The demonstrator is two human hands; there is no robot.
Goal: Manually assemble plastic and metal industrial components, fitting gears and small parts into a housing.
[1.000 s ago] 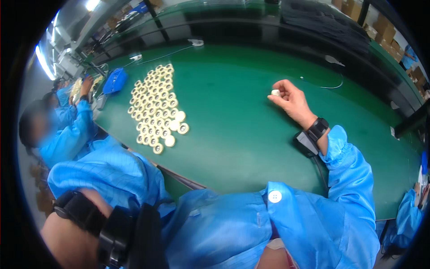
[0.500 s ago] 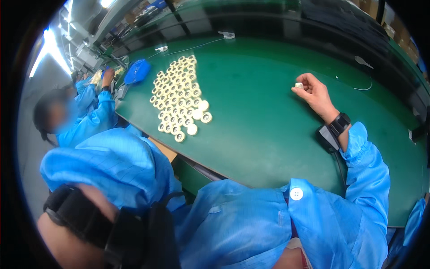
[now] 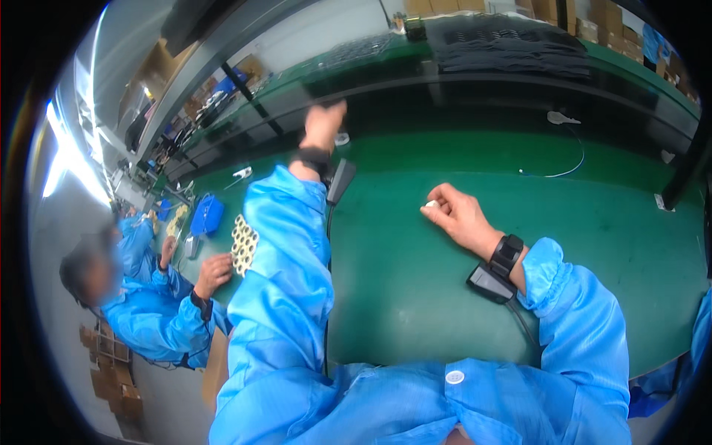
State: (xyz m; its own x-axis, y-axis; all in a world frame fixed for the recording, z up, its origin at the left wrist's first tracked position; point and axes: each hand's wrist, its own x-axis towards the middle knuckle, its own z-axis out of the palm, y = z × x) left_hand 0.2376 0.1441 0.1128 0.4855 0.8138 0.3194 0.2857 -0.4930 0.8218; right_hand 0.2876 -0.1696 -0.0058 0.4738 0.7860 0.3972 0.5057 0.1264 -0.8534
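Observation:
My left arm stretches forward over the green table, and my left hand [image 3: 325, 127] is above its far side, smeared by motion, so its fingers cannot be read. A small white piece [image 3: 342, 139] shows just beside that hand. My right hand [image 3: 463, 218] stays low over the middle of the table, thumb and fingers pinched on a small cream round part [image 3: 432, 204]. Left of my left sleeve, a cluster of cream ring-shaped parts [image 3: 243, 243] with dark centres lies on the table, partly hidden by the sleeve.
A co-worker in blue sits at the left, one hand [image 3: 213, 274] at the cluster's edge. Beyond it stands a blue bin [image 3: 207, 215]. A white tag with a thin cord [image 3: 564, 119] lies at the far right. A dark shelf [image 3: 415, 96] runs along the back.
My left arm has swung up from the lower left and reaches far forward. The view has shifted. My right hand keeps the cream part pinched. A co-worker's hand has come to the cluster.

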